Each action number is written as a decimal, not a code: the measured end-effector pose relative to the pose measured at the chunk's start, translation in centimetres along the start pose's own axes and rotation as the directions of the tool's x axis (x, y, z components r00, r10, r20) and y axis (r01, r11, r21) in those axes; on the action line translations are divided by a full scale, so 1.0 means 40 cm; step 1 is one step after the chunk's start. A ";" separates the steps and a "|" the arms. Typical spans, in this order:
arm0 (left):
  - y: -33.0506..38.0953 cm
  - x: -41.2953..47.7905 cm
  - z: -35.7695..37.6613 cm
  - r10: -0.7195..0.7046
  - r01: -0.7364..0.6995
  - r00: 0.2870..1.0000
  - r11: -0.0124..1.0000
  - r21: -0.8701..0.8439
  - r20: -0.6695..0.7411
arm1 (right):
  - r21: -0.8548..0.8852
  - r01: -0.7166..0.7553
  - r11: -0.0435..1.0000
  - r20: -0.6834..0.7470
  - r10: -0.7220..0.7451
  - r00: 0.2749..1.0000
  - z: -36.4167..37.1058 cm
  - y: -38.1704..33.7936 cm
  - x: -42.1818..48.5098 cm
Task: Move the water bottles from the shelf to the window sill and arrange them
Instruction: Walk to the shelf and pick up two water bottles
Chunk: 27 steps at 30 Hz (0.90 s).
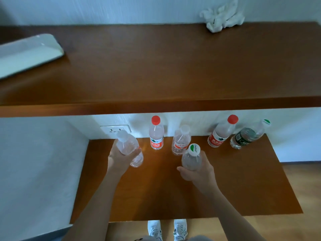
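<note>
We note the left hand wrapped around a white-capped bottle over the lower shelf. Behind stand a red-capped bottle and a clear-capped bottle. The right hand grips a green-and-white-capped bottle. Two more bottles stand rightward.

Six clear plastic water bottles sit over the lower wooden shelf. Four stand near the wall: a red-capped bottle, a clear-capped bottle, a second red-capped bottle and a dark-labelled, green-and-white-capped bottle. Two are held above the shelf: a tilted white-capped bottle and an upright green-and-white-capped bottle.
</note>
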<state>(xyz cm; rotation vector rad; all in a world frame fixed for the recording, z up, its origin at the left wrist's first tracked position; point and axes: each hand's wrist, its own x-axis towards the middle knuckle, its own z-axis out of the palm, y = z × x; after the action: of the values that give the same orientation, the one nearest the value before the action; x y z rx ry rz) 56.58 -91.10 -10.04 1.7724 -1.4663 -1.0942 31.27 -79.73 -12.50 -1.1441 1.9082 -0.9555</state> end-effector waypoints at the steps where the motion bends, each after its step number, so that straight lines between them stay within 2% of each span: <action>1: 0.013 -0.012 -0.003 0.017 -0.017 1.000 0.999 -0.033 -0.003 | 0.001 0.006 1.000 -0.011 -0.006 1.000 -0.004 -0.013 0.001; 7: 0.077 -0.068 -0.022 0.117 -0.107 0.991 0.984 -0.146 0.063 | -0.070 0.111 0.991 -0.050 -0.115 0.992 -0.021 -0.105 -0.009; 13: 0.136 -0.120 -0.055 0.148 -0.135 0.988 0.971 -0.199 0.052 | 0.018 0.180 0.983 -0.020 -0.180 0.983 -0.030 -0.206 -0.024; 19: 0.126 -0.171 -0.112 0.133 -0.149 0.988 0.950 -0.274 -0.076 | 0.050 0.263 0.963 -0.006 -0.263 0.965 0.021 -0.272 -0.035; 27: 0.107 -0.278 -0.186 0.145 -0.229 0.958 0.906 -0.357 -0.247 | 0.105 0.316 0.943 0.221 -0.332 0.917 0.112 -0.346 -0.037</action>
<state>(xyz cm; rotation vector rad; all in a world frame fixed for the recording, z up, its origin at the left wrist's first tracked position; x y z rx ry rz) 60.30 -81.70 -0.30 1.3941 -1.1701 -0.9754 41.03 -84.06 -2.51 -1.4948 1.5128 -0.9979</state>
